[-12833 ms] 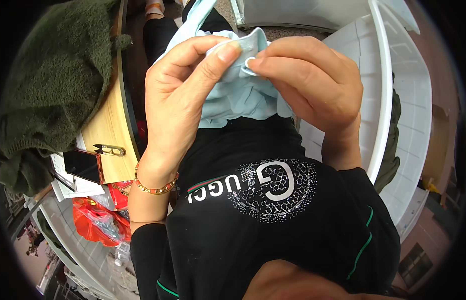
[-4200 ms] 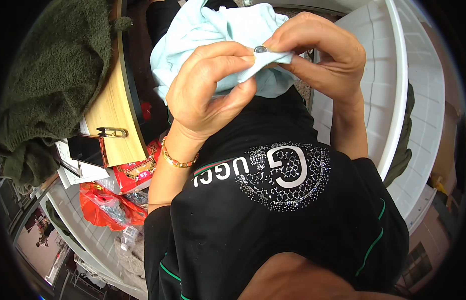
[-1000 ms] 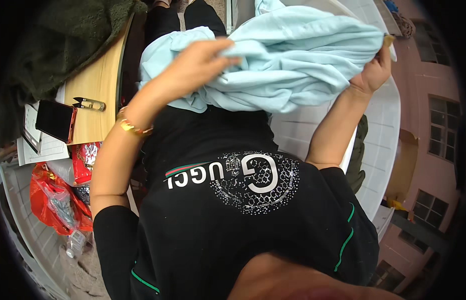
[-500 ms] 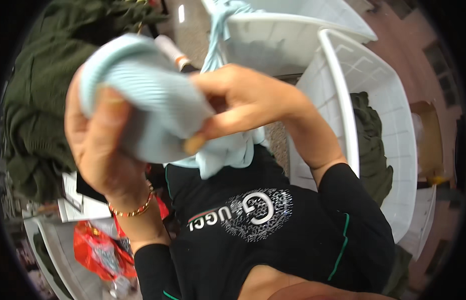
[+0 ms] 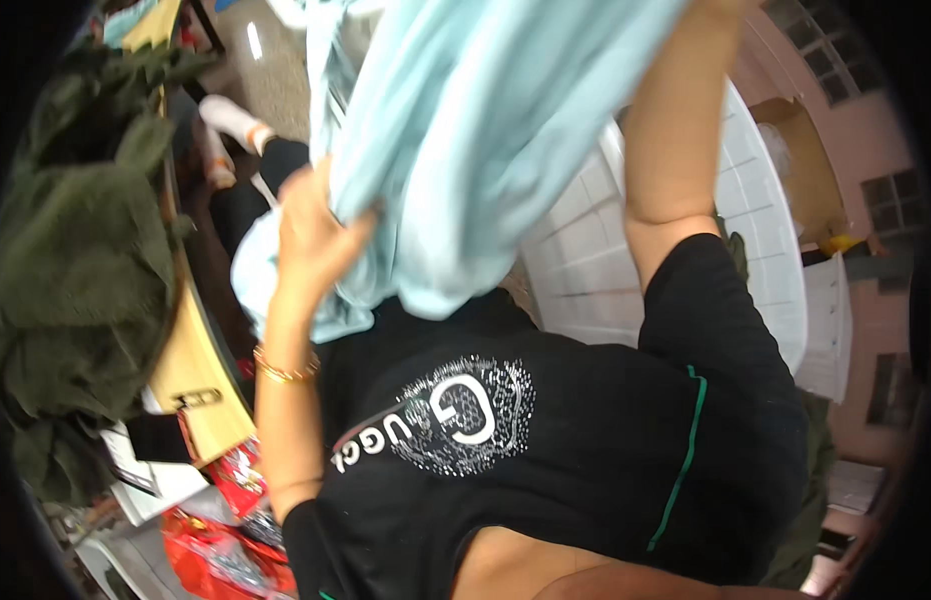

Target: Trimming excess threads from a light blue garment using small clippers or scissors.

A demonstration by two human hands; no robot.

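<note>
Pale-blue cloth: light blue garment [image 5: 465, 130], soft knit-looking fabric, held up high in front of person, fills upper centre of view; lower folds hang down to chest level, one fold drapes at left by the wrist.
L hand: left hand [image 5: 310, 235] fingers closed tight on a bunch of the garment's left edge, mid-left of view, knuckles toward camera.
L wrist: gold bangle [image 5: 283, 370] w/ thin second band, just below the hand.
R hand: right forearm [image 5: 675, 130] raised, runs up to top edge; hand itself out of frame/behind cloth, so grip can't be told.
Torso: black t-shirt [image 5: 545, 460], white sparkly round print on chest, thin green trim line at right sleeve seam.
Left side: dark green fleecy garment [image 5: 75, 270] heaped over something, fills left rim.
Near left: tan wooden board [image 5: 190, 375] w/ small metal clip, partly under the green heap; white papers and dark flat item below it.
Near left corner: red plastic bag [image 5: 220, 550], crumpled.
Right: white plastic crate [image 5: 725, 230], gridded wall, just beside right arm.
Far: white shoe [image 5: 225, 120] on floor, upper left, beyond garment.
</note>
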